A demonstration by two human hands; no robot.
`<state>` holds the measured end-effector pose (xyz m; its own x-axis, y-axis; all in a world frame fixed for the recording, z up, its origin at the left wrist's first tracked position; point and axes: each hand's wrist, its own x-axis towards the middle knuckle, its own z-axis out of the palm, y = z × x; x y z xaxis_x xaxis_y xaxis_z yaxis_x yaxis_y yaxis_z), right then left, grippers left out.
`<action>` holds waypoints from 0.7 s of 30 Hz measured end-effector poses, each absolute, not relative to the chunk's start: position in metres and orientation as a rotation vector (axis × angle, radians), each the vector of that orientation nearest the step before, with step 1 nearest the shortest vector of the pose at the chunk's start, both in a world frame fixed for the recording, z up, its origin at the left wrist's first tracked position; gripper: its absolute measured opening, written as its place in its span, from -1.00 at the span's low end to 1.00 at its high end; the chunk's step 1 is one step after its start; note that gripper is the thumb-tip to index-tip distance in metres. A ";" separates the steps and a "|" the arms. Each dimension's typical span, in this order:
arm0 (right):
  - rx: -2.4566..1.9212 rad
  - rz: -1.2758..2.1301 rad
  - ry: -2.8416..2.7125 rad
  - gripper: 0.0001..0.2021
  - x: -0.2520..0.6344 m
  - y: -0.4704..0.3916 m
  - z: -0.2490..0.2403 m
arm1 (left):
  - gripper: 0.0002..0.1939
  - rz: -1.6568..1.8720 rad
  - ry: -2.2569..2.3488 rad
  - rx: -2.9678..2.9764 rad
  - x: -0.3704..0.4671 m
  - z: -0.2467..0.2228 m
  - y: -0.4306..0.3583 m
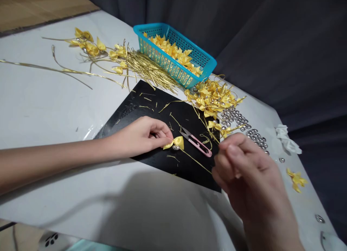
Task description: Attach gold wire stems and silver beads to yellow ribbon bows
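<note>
My left hand (pixel 148 137) pinches one wing of a small yellow ribbon bow (pixel 178 141) between thumb and fingertips, low over a black mat (pixel 130 99). A silver bead (pixel 176 147) sits at the bow's middle. From the bow a thin gold cord (pixel 196 161) runs fairly straight to my right hand (pixel 252 182), which is raised nearer the camera with its fingers closed. The cord passes out of sight behind those fingers, so the exact grip point is hidden. Between the hands lie pink-handled thread snips (pixel 196 143), blades pointing up and left.
Behind the mat stands a blue plastic basket (pixel 173 28) of yellow bows, beside a bundle of gold cords (pixel 151 72). A pile of beaded bows (pixel 214 95) and loose silver beads (pixel 233 115) lie right. Cord scraps dot the mat; a dark curtain (pixel 257 37) hangs behind.
</note>
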<state>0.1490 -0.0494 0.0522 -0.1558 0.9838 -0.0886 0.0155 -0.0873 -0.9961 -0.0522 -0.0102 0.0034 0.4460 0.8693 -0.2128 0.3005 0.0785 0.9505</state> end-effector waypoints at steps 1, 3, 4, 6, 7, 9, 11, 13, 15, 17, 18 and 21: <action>-1.278 1.415 -1.329 -0.85 0.147 -0.051 0.050 | -0.86 0.595 1.085 1.491 -0.052 0.003 -0.010; -1.406 1.509 -1.413 -0.78 0.143 -0.054 0.046 | -0.85 0.605 1.073 1.514 -0.052 0.003 -0.011; -1.439 1.568 -1.442 -0.75 0.140 -0.055 0.045 | -0.84 0.605 1.070 1.529 -0.052 0.003 -0.012; -1.465 1.684 -1.445 -0.73 0.137 -0.056 0.042 | -0.83 0.599 1.074 1.561 -0.052 0.004 -0.013; -1.457 1.737 -1.417 -0.74 0.135 -0.056 0.042 | -0.83 0.593 1.078 1.568 -0.052 0.004 -0.013; -1.394 1.811 -1.340 -0.78 0.134 -0.056 0.041 | -0.82 0.587 1.074 1.558 -0.052 0.005 -0.014; -1.295 1.777 -1.266 -0.83 0.135 -0.057 0.042 | -0.82 0.579 1.057 1.527 -0.052 0.005 -0.014; -1.199 1.619 -1.220 -0.88 0.138 -0.058 0.044 | -0.84 0.580 1.039 1.497 -0.052 0.005 -0.014; -1.123 1.451 -1.203 -0.91 0.143 -0.056 0.048 | -0.86 0.581 1.031 1.487 -0.052 0.005 -0.014; -1.063 1.329 -1.205 -0.92 0.148 -0.054 0.053 | -0.88 0.564 1.023 1.503 -0.052 0.004 -0.014; -1.044 1.274 -1.205 -0.93 0.151 -0.052 0.055 | -0.88 0.549 1.019 1.521 -0.052 0.004 -0.014; -0.995 1.131 -1.197 -0.93 0.158 -0.047 0.061 | -0.87 0.514 1.004 1.567 -0.052 0.005 -0.016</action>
<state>0.1576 -0.0467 0.0611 0.0140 0.9845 0.1747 -0.1181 0.1752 -0.9774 -0.0516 -0.0157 0.0047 0.5388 0.8196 -0.1947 0.3215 0.0136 0.9468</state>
